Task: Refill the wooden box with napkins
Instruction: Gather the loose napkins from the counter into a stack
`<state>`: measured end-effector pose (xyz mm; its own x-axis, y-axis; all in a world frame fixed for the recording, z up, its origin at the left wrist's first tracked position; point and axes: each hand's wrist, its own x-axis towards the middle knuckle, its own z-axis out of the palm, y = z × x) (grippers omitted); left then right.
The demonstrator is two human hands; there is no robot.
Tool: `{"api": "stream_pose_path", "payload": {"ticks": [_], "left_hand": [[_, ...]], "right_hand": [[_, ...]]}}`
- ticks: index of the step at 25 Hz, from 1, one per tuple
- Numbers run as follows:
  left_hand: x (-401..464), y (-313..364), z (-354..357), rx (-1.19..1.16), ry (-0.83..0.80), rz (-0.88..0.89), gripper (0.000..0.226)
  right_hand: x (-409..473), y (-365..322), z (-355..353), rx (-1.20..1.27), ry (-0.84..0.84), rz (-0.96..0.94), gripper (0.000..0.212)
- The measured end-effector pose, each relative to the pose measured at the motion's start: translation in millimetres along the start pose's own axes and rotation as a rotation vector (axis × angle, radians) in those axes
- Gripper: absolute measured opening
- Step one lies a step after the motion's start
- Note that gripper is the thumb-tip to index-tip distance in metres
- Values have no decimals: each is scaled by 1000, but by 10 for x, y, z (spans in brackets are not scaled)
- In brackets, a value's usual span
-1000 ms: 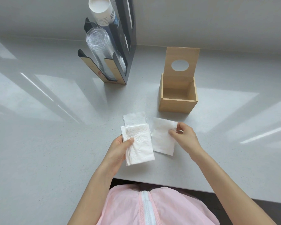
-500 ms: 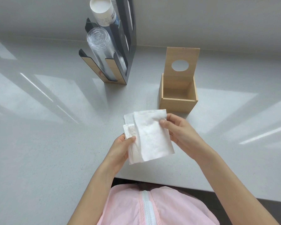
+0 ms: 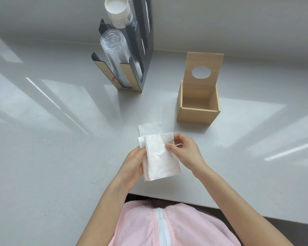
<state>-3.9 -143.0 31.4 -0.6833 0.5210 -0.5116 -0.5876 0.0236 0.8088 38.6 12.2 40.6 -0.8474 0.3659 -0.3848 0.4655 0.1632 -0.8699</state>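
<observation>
My left hand (image 3: 132,166) holds a small stack of napkins (image 3: 160,157) just above the tabletop (image 3: 43,157), its grip closed around the stack's left edge. My right hand (image 3: 183,150) pinches the top napkin at its upper right corner between thumb and fingers. One more napkin (image 3: 149,127) lies flat on the tabletop just beyond the stack. One wooden box (image 3: 198,105) stands farther off to the right, lid (image 3: 204,68) upright, nothing inside. One cup holder (image 3: 132,50) carries two cup stacks.
</observation>
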Motion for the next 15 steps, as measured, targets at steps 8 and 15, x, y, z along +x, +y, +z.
{"api": "stream_pose_path", "payload": {"ticks": [8,15], "left_hand": [[4,33,-45,-116,-17,-33,41],[2,46,-106,-13,44,-26,31]], "right_hand": [[23,-18,54,-87,25,-35,13],[76,-52,163,-90,22,-42,13]]}}
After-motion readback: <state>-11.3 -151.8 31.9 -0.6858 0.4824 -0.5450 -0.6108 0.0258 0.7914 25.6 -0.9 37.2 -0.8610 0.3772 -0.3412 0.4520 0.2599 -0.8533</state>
